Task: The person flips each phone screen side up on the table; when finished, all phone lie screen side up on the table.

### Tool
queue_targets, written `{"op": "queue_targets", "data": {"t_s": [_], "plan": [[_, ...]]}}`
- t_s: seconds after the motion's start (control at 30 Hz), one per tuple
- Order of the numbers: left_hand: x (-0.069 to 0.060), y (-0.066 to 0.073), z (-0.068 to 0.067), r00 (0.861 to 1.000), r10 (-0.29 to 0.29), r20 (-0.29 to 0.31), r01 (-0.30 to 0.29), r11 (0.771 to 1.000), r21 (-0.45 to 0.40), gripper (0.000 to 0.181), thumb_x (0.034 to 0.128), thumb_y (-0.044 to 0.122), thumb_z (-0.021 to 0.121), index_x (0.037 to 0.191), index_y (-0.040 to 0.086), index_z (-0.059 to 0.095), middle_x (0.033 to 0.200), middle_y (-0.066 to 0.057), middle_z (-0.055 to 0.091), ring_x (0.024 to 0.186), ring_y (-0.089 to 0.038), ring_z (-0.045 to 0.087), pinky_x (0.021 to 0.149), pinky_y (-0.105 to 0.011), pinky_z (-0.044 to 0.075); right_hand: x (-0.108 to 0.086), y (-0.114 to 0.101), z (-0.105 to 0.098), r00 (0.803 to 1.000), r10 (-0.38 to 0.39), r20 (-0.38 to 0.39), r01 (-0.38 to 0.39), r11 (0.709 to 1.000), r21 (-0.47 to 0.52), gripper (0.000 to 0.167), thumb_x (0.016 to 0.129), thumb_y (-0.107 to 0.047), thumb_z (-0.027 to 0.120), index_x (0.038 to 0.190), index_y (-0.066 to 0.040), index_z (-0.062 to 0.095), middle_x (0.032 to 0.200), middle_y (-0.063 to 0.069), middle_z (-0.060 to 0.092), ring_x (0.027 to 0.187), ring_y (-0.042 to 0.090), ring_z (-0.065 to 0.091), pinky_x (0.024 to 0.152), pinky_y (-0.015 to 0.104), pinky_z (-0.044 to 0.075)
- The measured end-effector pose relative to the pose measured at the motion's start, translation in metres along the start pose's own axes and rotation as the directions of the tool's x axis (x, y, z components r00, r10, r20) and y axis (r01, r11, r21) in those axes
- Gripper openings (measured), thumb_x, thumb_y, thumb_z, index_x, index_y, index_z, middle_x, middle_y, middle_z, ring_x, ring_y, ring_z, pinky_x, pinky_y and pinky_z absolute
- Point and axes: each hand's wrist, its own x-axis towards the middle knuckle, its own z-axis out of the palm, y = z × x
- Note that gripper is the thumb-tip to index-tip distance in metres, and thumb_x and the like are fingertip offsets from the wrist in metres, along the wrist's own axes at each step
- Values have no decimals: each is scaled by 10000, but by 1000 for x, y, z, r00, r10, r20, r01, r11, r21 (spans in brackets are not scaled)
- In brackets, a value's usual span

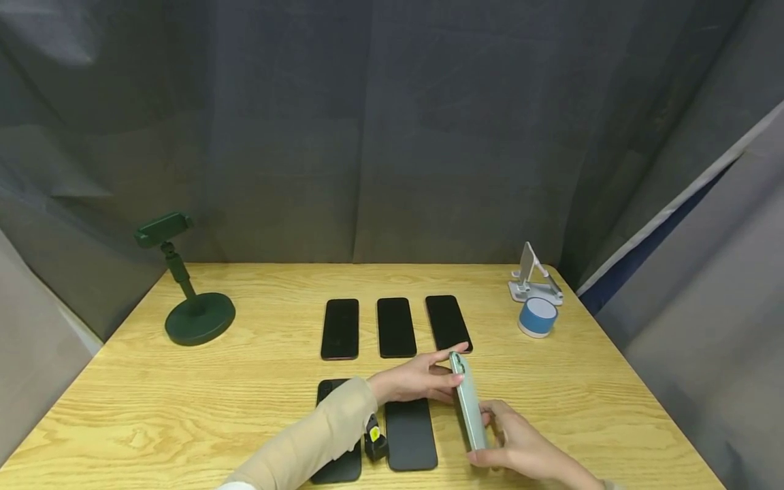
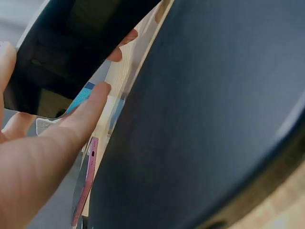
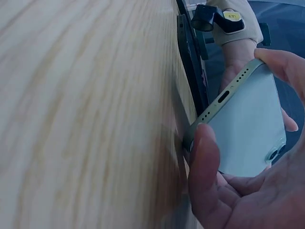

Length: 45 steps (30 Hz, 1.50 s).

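Beige cloth makes up the sleeve (image 1: pixel 306 442) that reaches in from the near side, with a small black wrist camera (image 1: pixel 375 442) strapped beside its cuff. Under this forearm lies the near-left phone (image 1: pixel 344 469), dark and partly hidden, and just right of it the near-right phone (image 1: pixel 412 439), flat on the pale wooden table (image 1: pixel 263 381).

To the right of both, the pale green phone (image 1: pixel 470 408) stands tilted on its long side, its screen facing left and its back facing right; I cannot tell whether its lower edge touches the wood. The right hand (image 1: pixel 517 439) pinches its near end, thumb and fingers on opposite edges around the charging port. The left hand (image 1: pixel 419 378) grips its far end, where the camera lenses sit, with a narrow hold.

Farther off, three black-screened phones lie in a row: the far-left phone (image 1: pixel 340 330), the far-middle phone (image 1: pixel 396 328) and the far-right phone (image 1: pixel 448 321), the last close to the left fingertips. On the far right sits a blue and white cylinder (image 1: pixel 537 318), with a white folding stand (image 1: pixel 534 289) just behind it. Far left stands a dark green holder (image 1: pixel 200 318) on a round base. Grey curtain (image 1: pixel 288 136) hangs behind the table.
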Motion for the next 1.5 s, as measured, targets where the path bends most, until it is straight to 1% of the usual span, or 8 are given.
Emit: {"op": "queue_targets", "data": {"t_s": [0.17, 0.43, 0.73, 0.97, 1.17, 1.27, 1.37, 1.5], "plan": [[-2, 0, -1, 1000, 17, -1, -17, 1000, -19, 611, 1009, 116, 473, 1539, 269, 211, 1268, -216, 562, 1135, -343, 607, 974, -445, 497, 1, 0, 0, 998, -8, 55, 2, 994, 111, 805, 794, -254, 762, 1352, 147, 341, 1076, 143, 484, 766, 176, 475, 538, 225, 403], [-3, -3, -3, 998, 51, -23, -51, 999, 1, 612, 1004, 132, 493, 1536, 270, 224, 1356, -330, 453, 1125, -328, 613, 1011, -482, 459, 6, -4, -5, 990, -105, 94, 97, 991, 89, 721, 902, -267, 657, 1375, 163, 324, 1131, 166, 519, 679, 164, 601, 508, 274, 498], [-4, -1, 2, 998, 57, 12, -57, 998, 2, 648, 988, 206, 543, 1537, 289, 210, 1242, -310, 553, 1090, -293, 636, 1015, -436, 467, 12, -25, -11, 994, -20, -109, 24, 999, 35, 632, 930, -392, 596, 1363, 50, 466, 1164, 197, 627, 539, 212, 636, 502, 314, 524], [-4, -2, 5, 999, 45, -2, -45, 999, 10, 613, 1014, 157, 480, 1545, 254, 190, 1311, -318, 507, 1159, -388, 584, 1014, -455, 464, 14, -31, -12, 984, -60, -166, 62, 998, 8, 586, 912, -388, 625, 1321, 24, 544, 1117, 222, 670, 498, 236, 637, 511, 297, 519], [-5, -3, 3, 998, 54, -21, -53, 997, 48, 600, 1011, 237, 472, 1544, 244, 195, 1222, -262, 572, 1128, -424, 590, 971, -427, 501, 14, -32, -13, 972, -122, -199, 122, 992, -13, 517, 900, -353, 650, 1262, 13, 608, 1028, 227, 700, 497, 238, 651, 530, 261, 517], [-7, -3, 3, 997, 61, -46, -57, 996, 75, 596, 1000, 269, 482, 1537, 253, 224, 1168, -222, 593, 1106, -448, 591, 950, -423, 515, 14, -31, -15, 967, -146, -207, 148, 989, -8, 467, 904, -309, 648, 1227, 29, 630, 958, 186, 722, 515, 225, 656, 513, 277, 524], [-7, -3, 2, 994, 63, -89, -54, 994, 97, 572, 1003, 253, 481, 1528, 250, 255, 1176, -271, 592, 1082, -458, 598, 937, -430, 522, 13, -32, -16, 960, -160, -229, 161, 987, -14, 405, 910, -249, 639, 1178, 54, 653, 909, 163, 728, 523, 198, 647, 484, 283, 518], [-8, -3, 3, 983, 71, -169, -53, 993, 106, 552, 1008, 189, 484, 1518, 140, 279, 1207, -313, 591, 1034, -446, 626, 901, -422, 541, 12, -35, -16, 942, -129, -310, 121, 992, -45, 316, 898, -186, 650, 1104, 48, 696, 950, 175, 726, 529, 125, 639, 487, 239, 504]]}}
